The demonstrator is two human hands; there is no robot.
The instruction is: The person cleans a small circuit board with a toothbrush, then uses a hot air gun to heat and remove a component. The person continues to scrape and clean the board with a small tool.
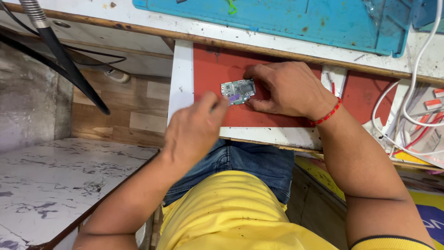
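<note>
The small circuit board (238,90) lies on the red desk (210,69); right grip (289,90) pinches its edge, left grip (196,129), blurred, closed just below.

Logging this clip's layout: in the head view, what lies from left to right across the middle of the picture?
Black hose → white board edge → left hand → small circuit board → right hand → red thread bracelet → white cables.

**Circuit board on red mat, two hands**

Small green circuit board (238,90) lies on red mat (210,69). Right hand (289,89) pins its far edge; left hand (194,132), blurred, touches near corner. Blue mat (296,21) lies beyond, white cables (407,106) at right.
</note>
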